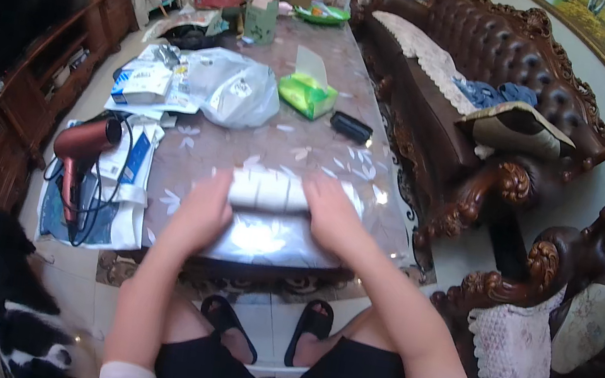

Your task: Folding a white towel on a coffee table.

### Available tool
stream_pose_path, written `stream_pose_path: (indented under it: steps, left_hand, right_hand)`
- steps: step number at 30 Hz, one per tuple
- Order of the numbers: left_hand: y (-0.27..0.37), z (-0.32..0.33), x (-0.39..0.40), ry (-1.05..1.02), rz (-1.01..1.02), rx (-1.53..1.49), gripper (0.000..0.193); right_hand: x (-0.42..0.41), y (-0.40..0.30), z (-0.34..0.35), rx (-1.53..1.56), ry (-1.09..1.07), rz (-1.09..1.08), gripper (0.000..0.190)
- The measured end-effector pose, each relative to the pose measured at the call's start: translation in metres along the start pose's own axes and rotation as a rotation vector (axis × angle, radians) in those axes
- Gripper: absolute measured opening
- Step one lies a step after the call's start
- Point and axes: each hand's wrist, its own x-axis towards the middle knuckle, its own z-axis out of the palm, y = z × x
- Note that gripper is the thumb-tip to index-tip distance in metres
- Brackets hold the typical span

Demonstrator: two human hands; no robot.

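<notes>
A white cloth with thin dark lines, rolled or folded into a long bundle, lies across the near part of the table with the patterned clear cover. At its left end my left hand grips it, and my right hand grips it towards the right end. Both hands are slightly blurred, and their fingertips are partly hidden by the cloth and the backs of the hands. Bright light reflects off the cover just below the bundle.
A red hair dryer with its cord lies on packets at the left. Beyond are a white plastic bag, a green tissue pack and a black case. A black-and-white dog is on the floor, lower left. A leather sofa lines the right.
</notes>
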Motion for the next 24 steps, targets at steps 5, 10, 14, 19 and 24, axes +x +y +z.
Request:
stream_pose_path:
  steps: [5,10,14,19,24]
  left_hand:
    - [-0.030,0.015,0.050,0.180,0.107,0.153,0.033]
    - [0.021,0.011,-0.030,-0.032,0.036,0.243,0.063]
    - [0.011,0.032,-0.032,0.056,0.110,0.267,0.068]
    - [-0.017,0.023,0.064,0.182,0.133,0.147,0.053]
    - [0.010,0.037,0.016,0.032,0.215,0.331,0.052]
  right_hand:
    - [0.043,0.027,0.017,0.032,0.059,0.028,0.038]
    - [-0.006,-0.036,-0.036,-0.100,-0.427,0.164,0.041]
    - [0.000,-0.049,-0.030,-0.152,-0.410,0.213,0.043]
    - [0.048,0.037,0.023,-0.035,0.181,0.027,0.044]
    - [0.012,-0.017,-0.022,-0.144,-0.360,0.205,0.049]
